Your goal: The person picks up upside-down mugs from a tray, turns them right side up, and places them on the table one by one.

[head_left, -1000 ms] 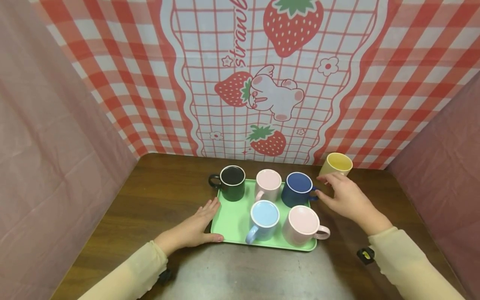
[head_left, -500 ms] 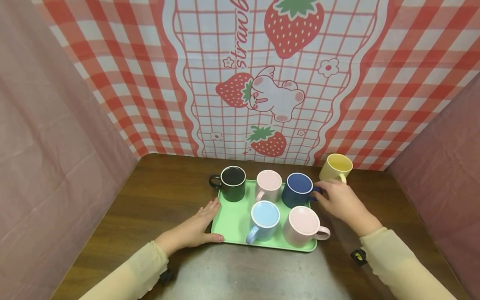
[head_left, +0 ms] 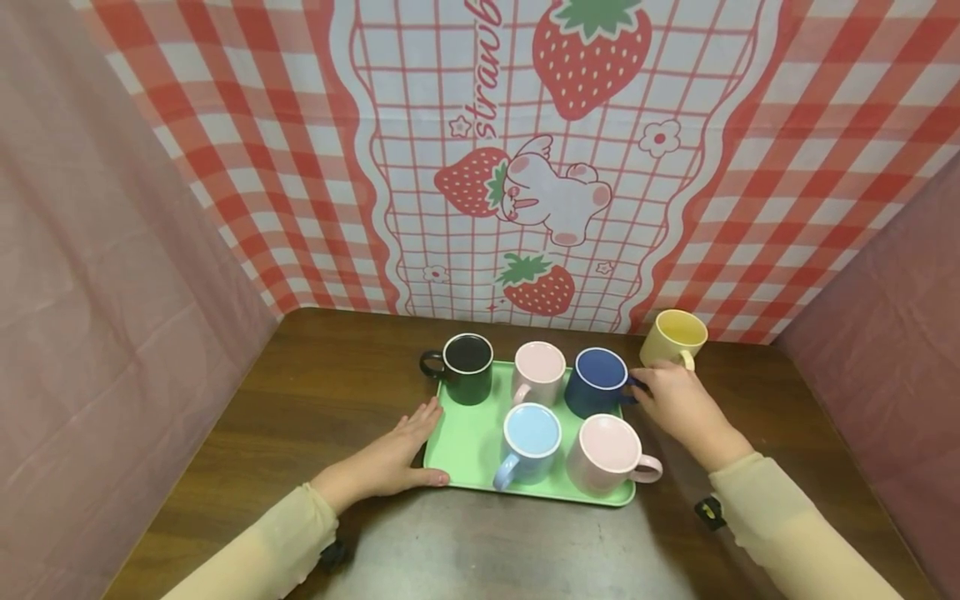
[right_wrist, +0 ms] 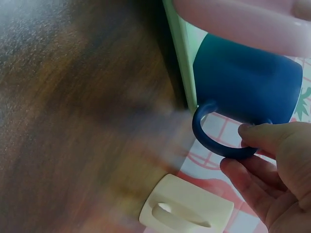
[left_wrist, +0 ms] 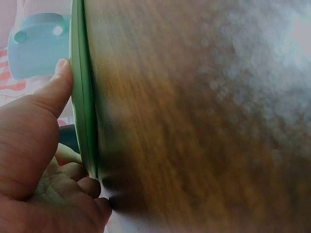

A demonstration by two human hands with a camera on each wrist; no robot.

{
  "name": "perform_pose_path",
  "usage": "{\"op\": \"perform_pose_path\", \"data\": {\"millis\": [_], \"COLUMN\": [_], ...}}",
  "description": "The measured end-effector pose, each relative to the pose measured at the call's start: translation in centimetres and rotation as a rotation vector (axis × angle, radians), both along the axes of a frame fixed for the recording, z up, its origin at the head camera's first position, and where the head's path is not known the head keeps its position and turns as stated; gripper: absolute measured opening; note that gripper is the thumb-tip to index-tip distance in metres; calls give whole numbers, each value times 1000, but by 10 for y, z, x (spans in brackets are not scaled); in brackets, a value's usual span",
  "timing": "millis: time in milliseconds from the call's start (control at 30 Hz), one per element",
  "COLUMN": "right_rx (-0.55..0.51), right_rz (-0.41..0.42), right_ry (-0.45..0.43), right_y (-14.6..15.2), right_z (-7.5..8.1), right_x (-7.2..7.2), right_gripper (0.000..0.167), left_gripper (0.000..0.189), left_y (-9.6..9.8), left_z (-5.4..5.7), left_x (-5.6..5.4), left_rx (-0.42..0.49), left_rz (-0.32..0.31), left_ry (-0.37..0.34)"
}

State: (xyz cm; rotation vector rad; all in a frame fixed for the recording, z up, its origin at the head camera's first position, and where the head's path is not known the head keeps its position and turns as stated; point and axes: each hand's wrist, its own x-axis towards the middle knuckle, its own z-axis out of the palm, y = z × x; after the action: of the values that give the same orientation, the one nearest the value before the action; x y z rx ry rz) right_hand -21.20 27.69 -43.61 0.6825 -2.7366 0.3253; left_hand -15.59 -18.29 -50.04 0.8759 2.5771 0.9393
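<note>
A light green tray holds several mugs. At its back right corner stands a dark blue mug; my right hand pinches its handle between thumb and fingers, as the right wrist view shows. My left hand touches the tray's left side with fingers spread, the thumb at the front left corner. Also on the tray are a black mug at the back left, a pink mug at the back middle, a light blue mug in front and another pink mug at the front right.
Behind my right hand, off the tray, a yellow mug stands near the table's back edge. A red-and-white strawberry cloth hangs behind the brown wooden table. Pink cloth hangs at both sides.
My right hand has moved slightly left and down from beside the yellow mug and now grips the dark blue mug's handle. The left hand and the mugs look unmoved.
</note>
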Motion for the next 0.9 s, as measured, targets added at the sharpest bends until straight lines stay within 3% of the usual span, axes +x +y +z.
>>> {"op": "perform_pose_path", "data": {"millis": [133, 267, 633, 900], "right_rx": [3, -1, -5, 12], "right_rz": [3, 3, 9, -41], "right_ry": [10, 19, 50, 25], "right_y": [0, 0, 0, -2], "right_z": [-1, -2, -4, -3], "right_x": [0, 0, 1, 5], "right_gripper": [23, 23, 20, 14], "left_gripper": [105, 104, 105, 105], "left_y": [2, 2, 1, 2], "left_z": [7, 7, 5, 2], "left_x": [1, 1, 0, 1], "left_rx": [-54, -70, -41, -30], "left_rz": [2, 3, 4, 3], "left_ry": [-8, -5, -9, -1]}}
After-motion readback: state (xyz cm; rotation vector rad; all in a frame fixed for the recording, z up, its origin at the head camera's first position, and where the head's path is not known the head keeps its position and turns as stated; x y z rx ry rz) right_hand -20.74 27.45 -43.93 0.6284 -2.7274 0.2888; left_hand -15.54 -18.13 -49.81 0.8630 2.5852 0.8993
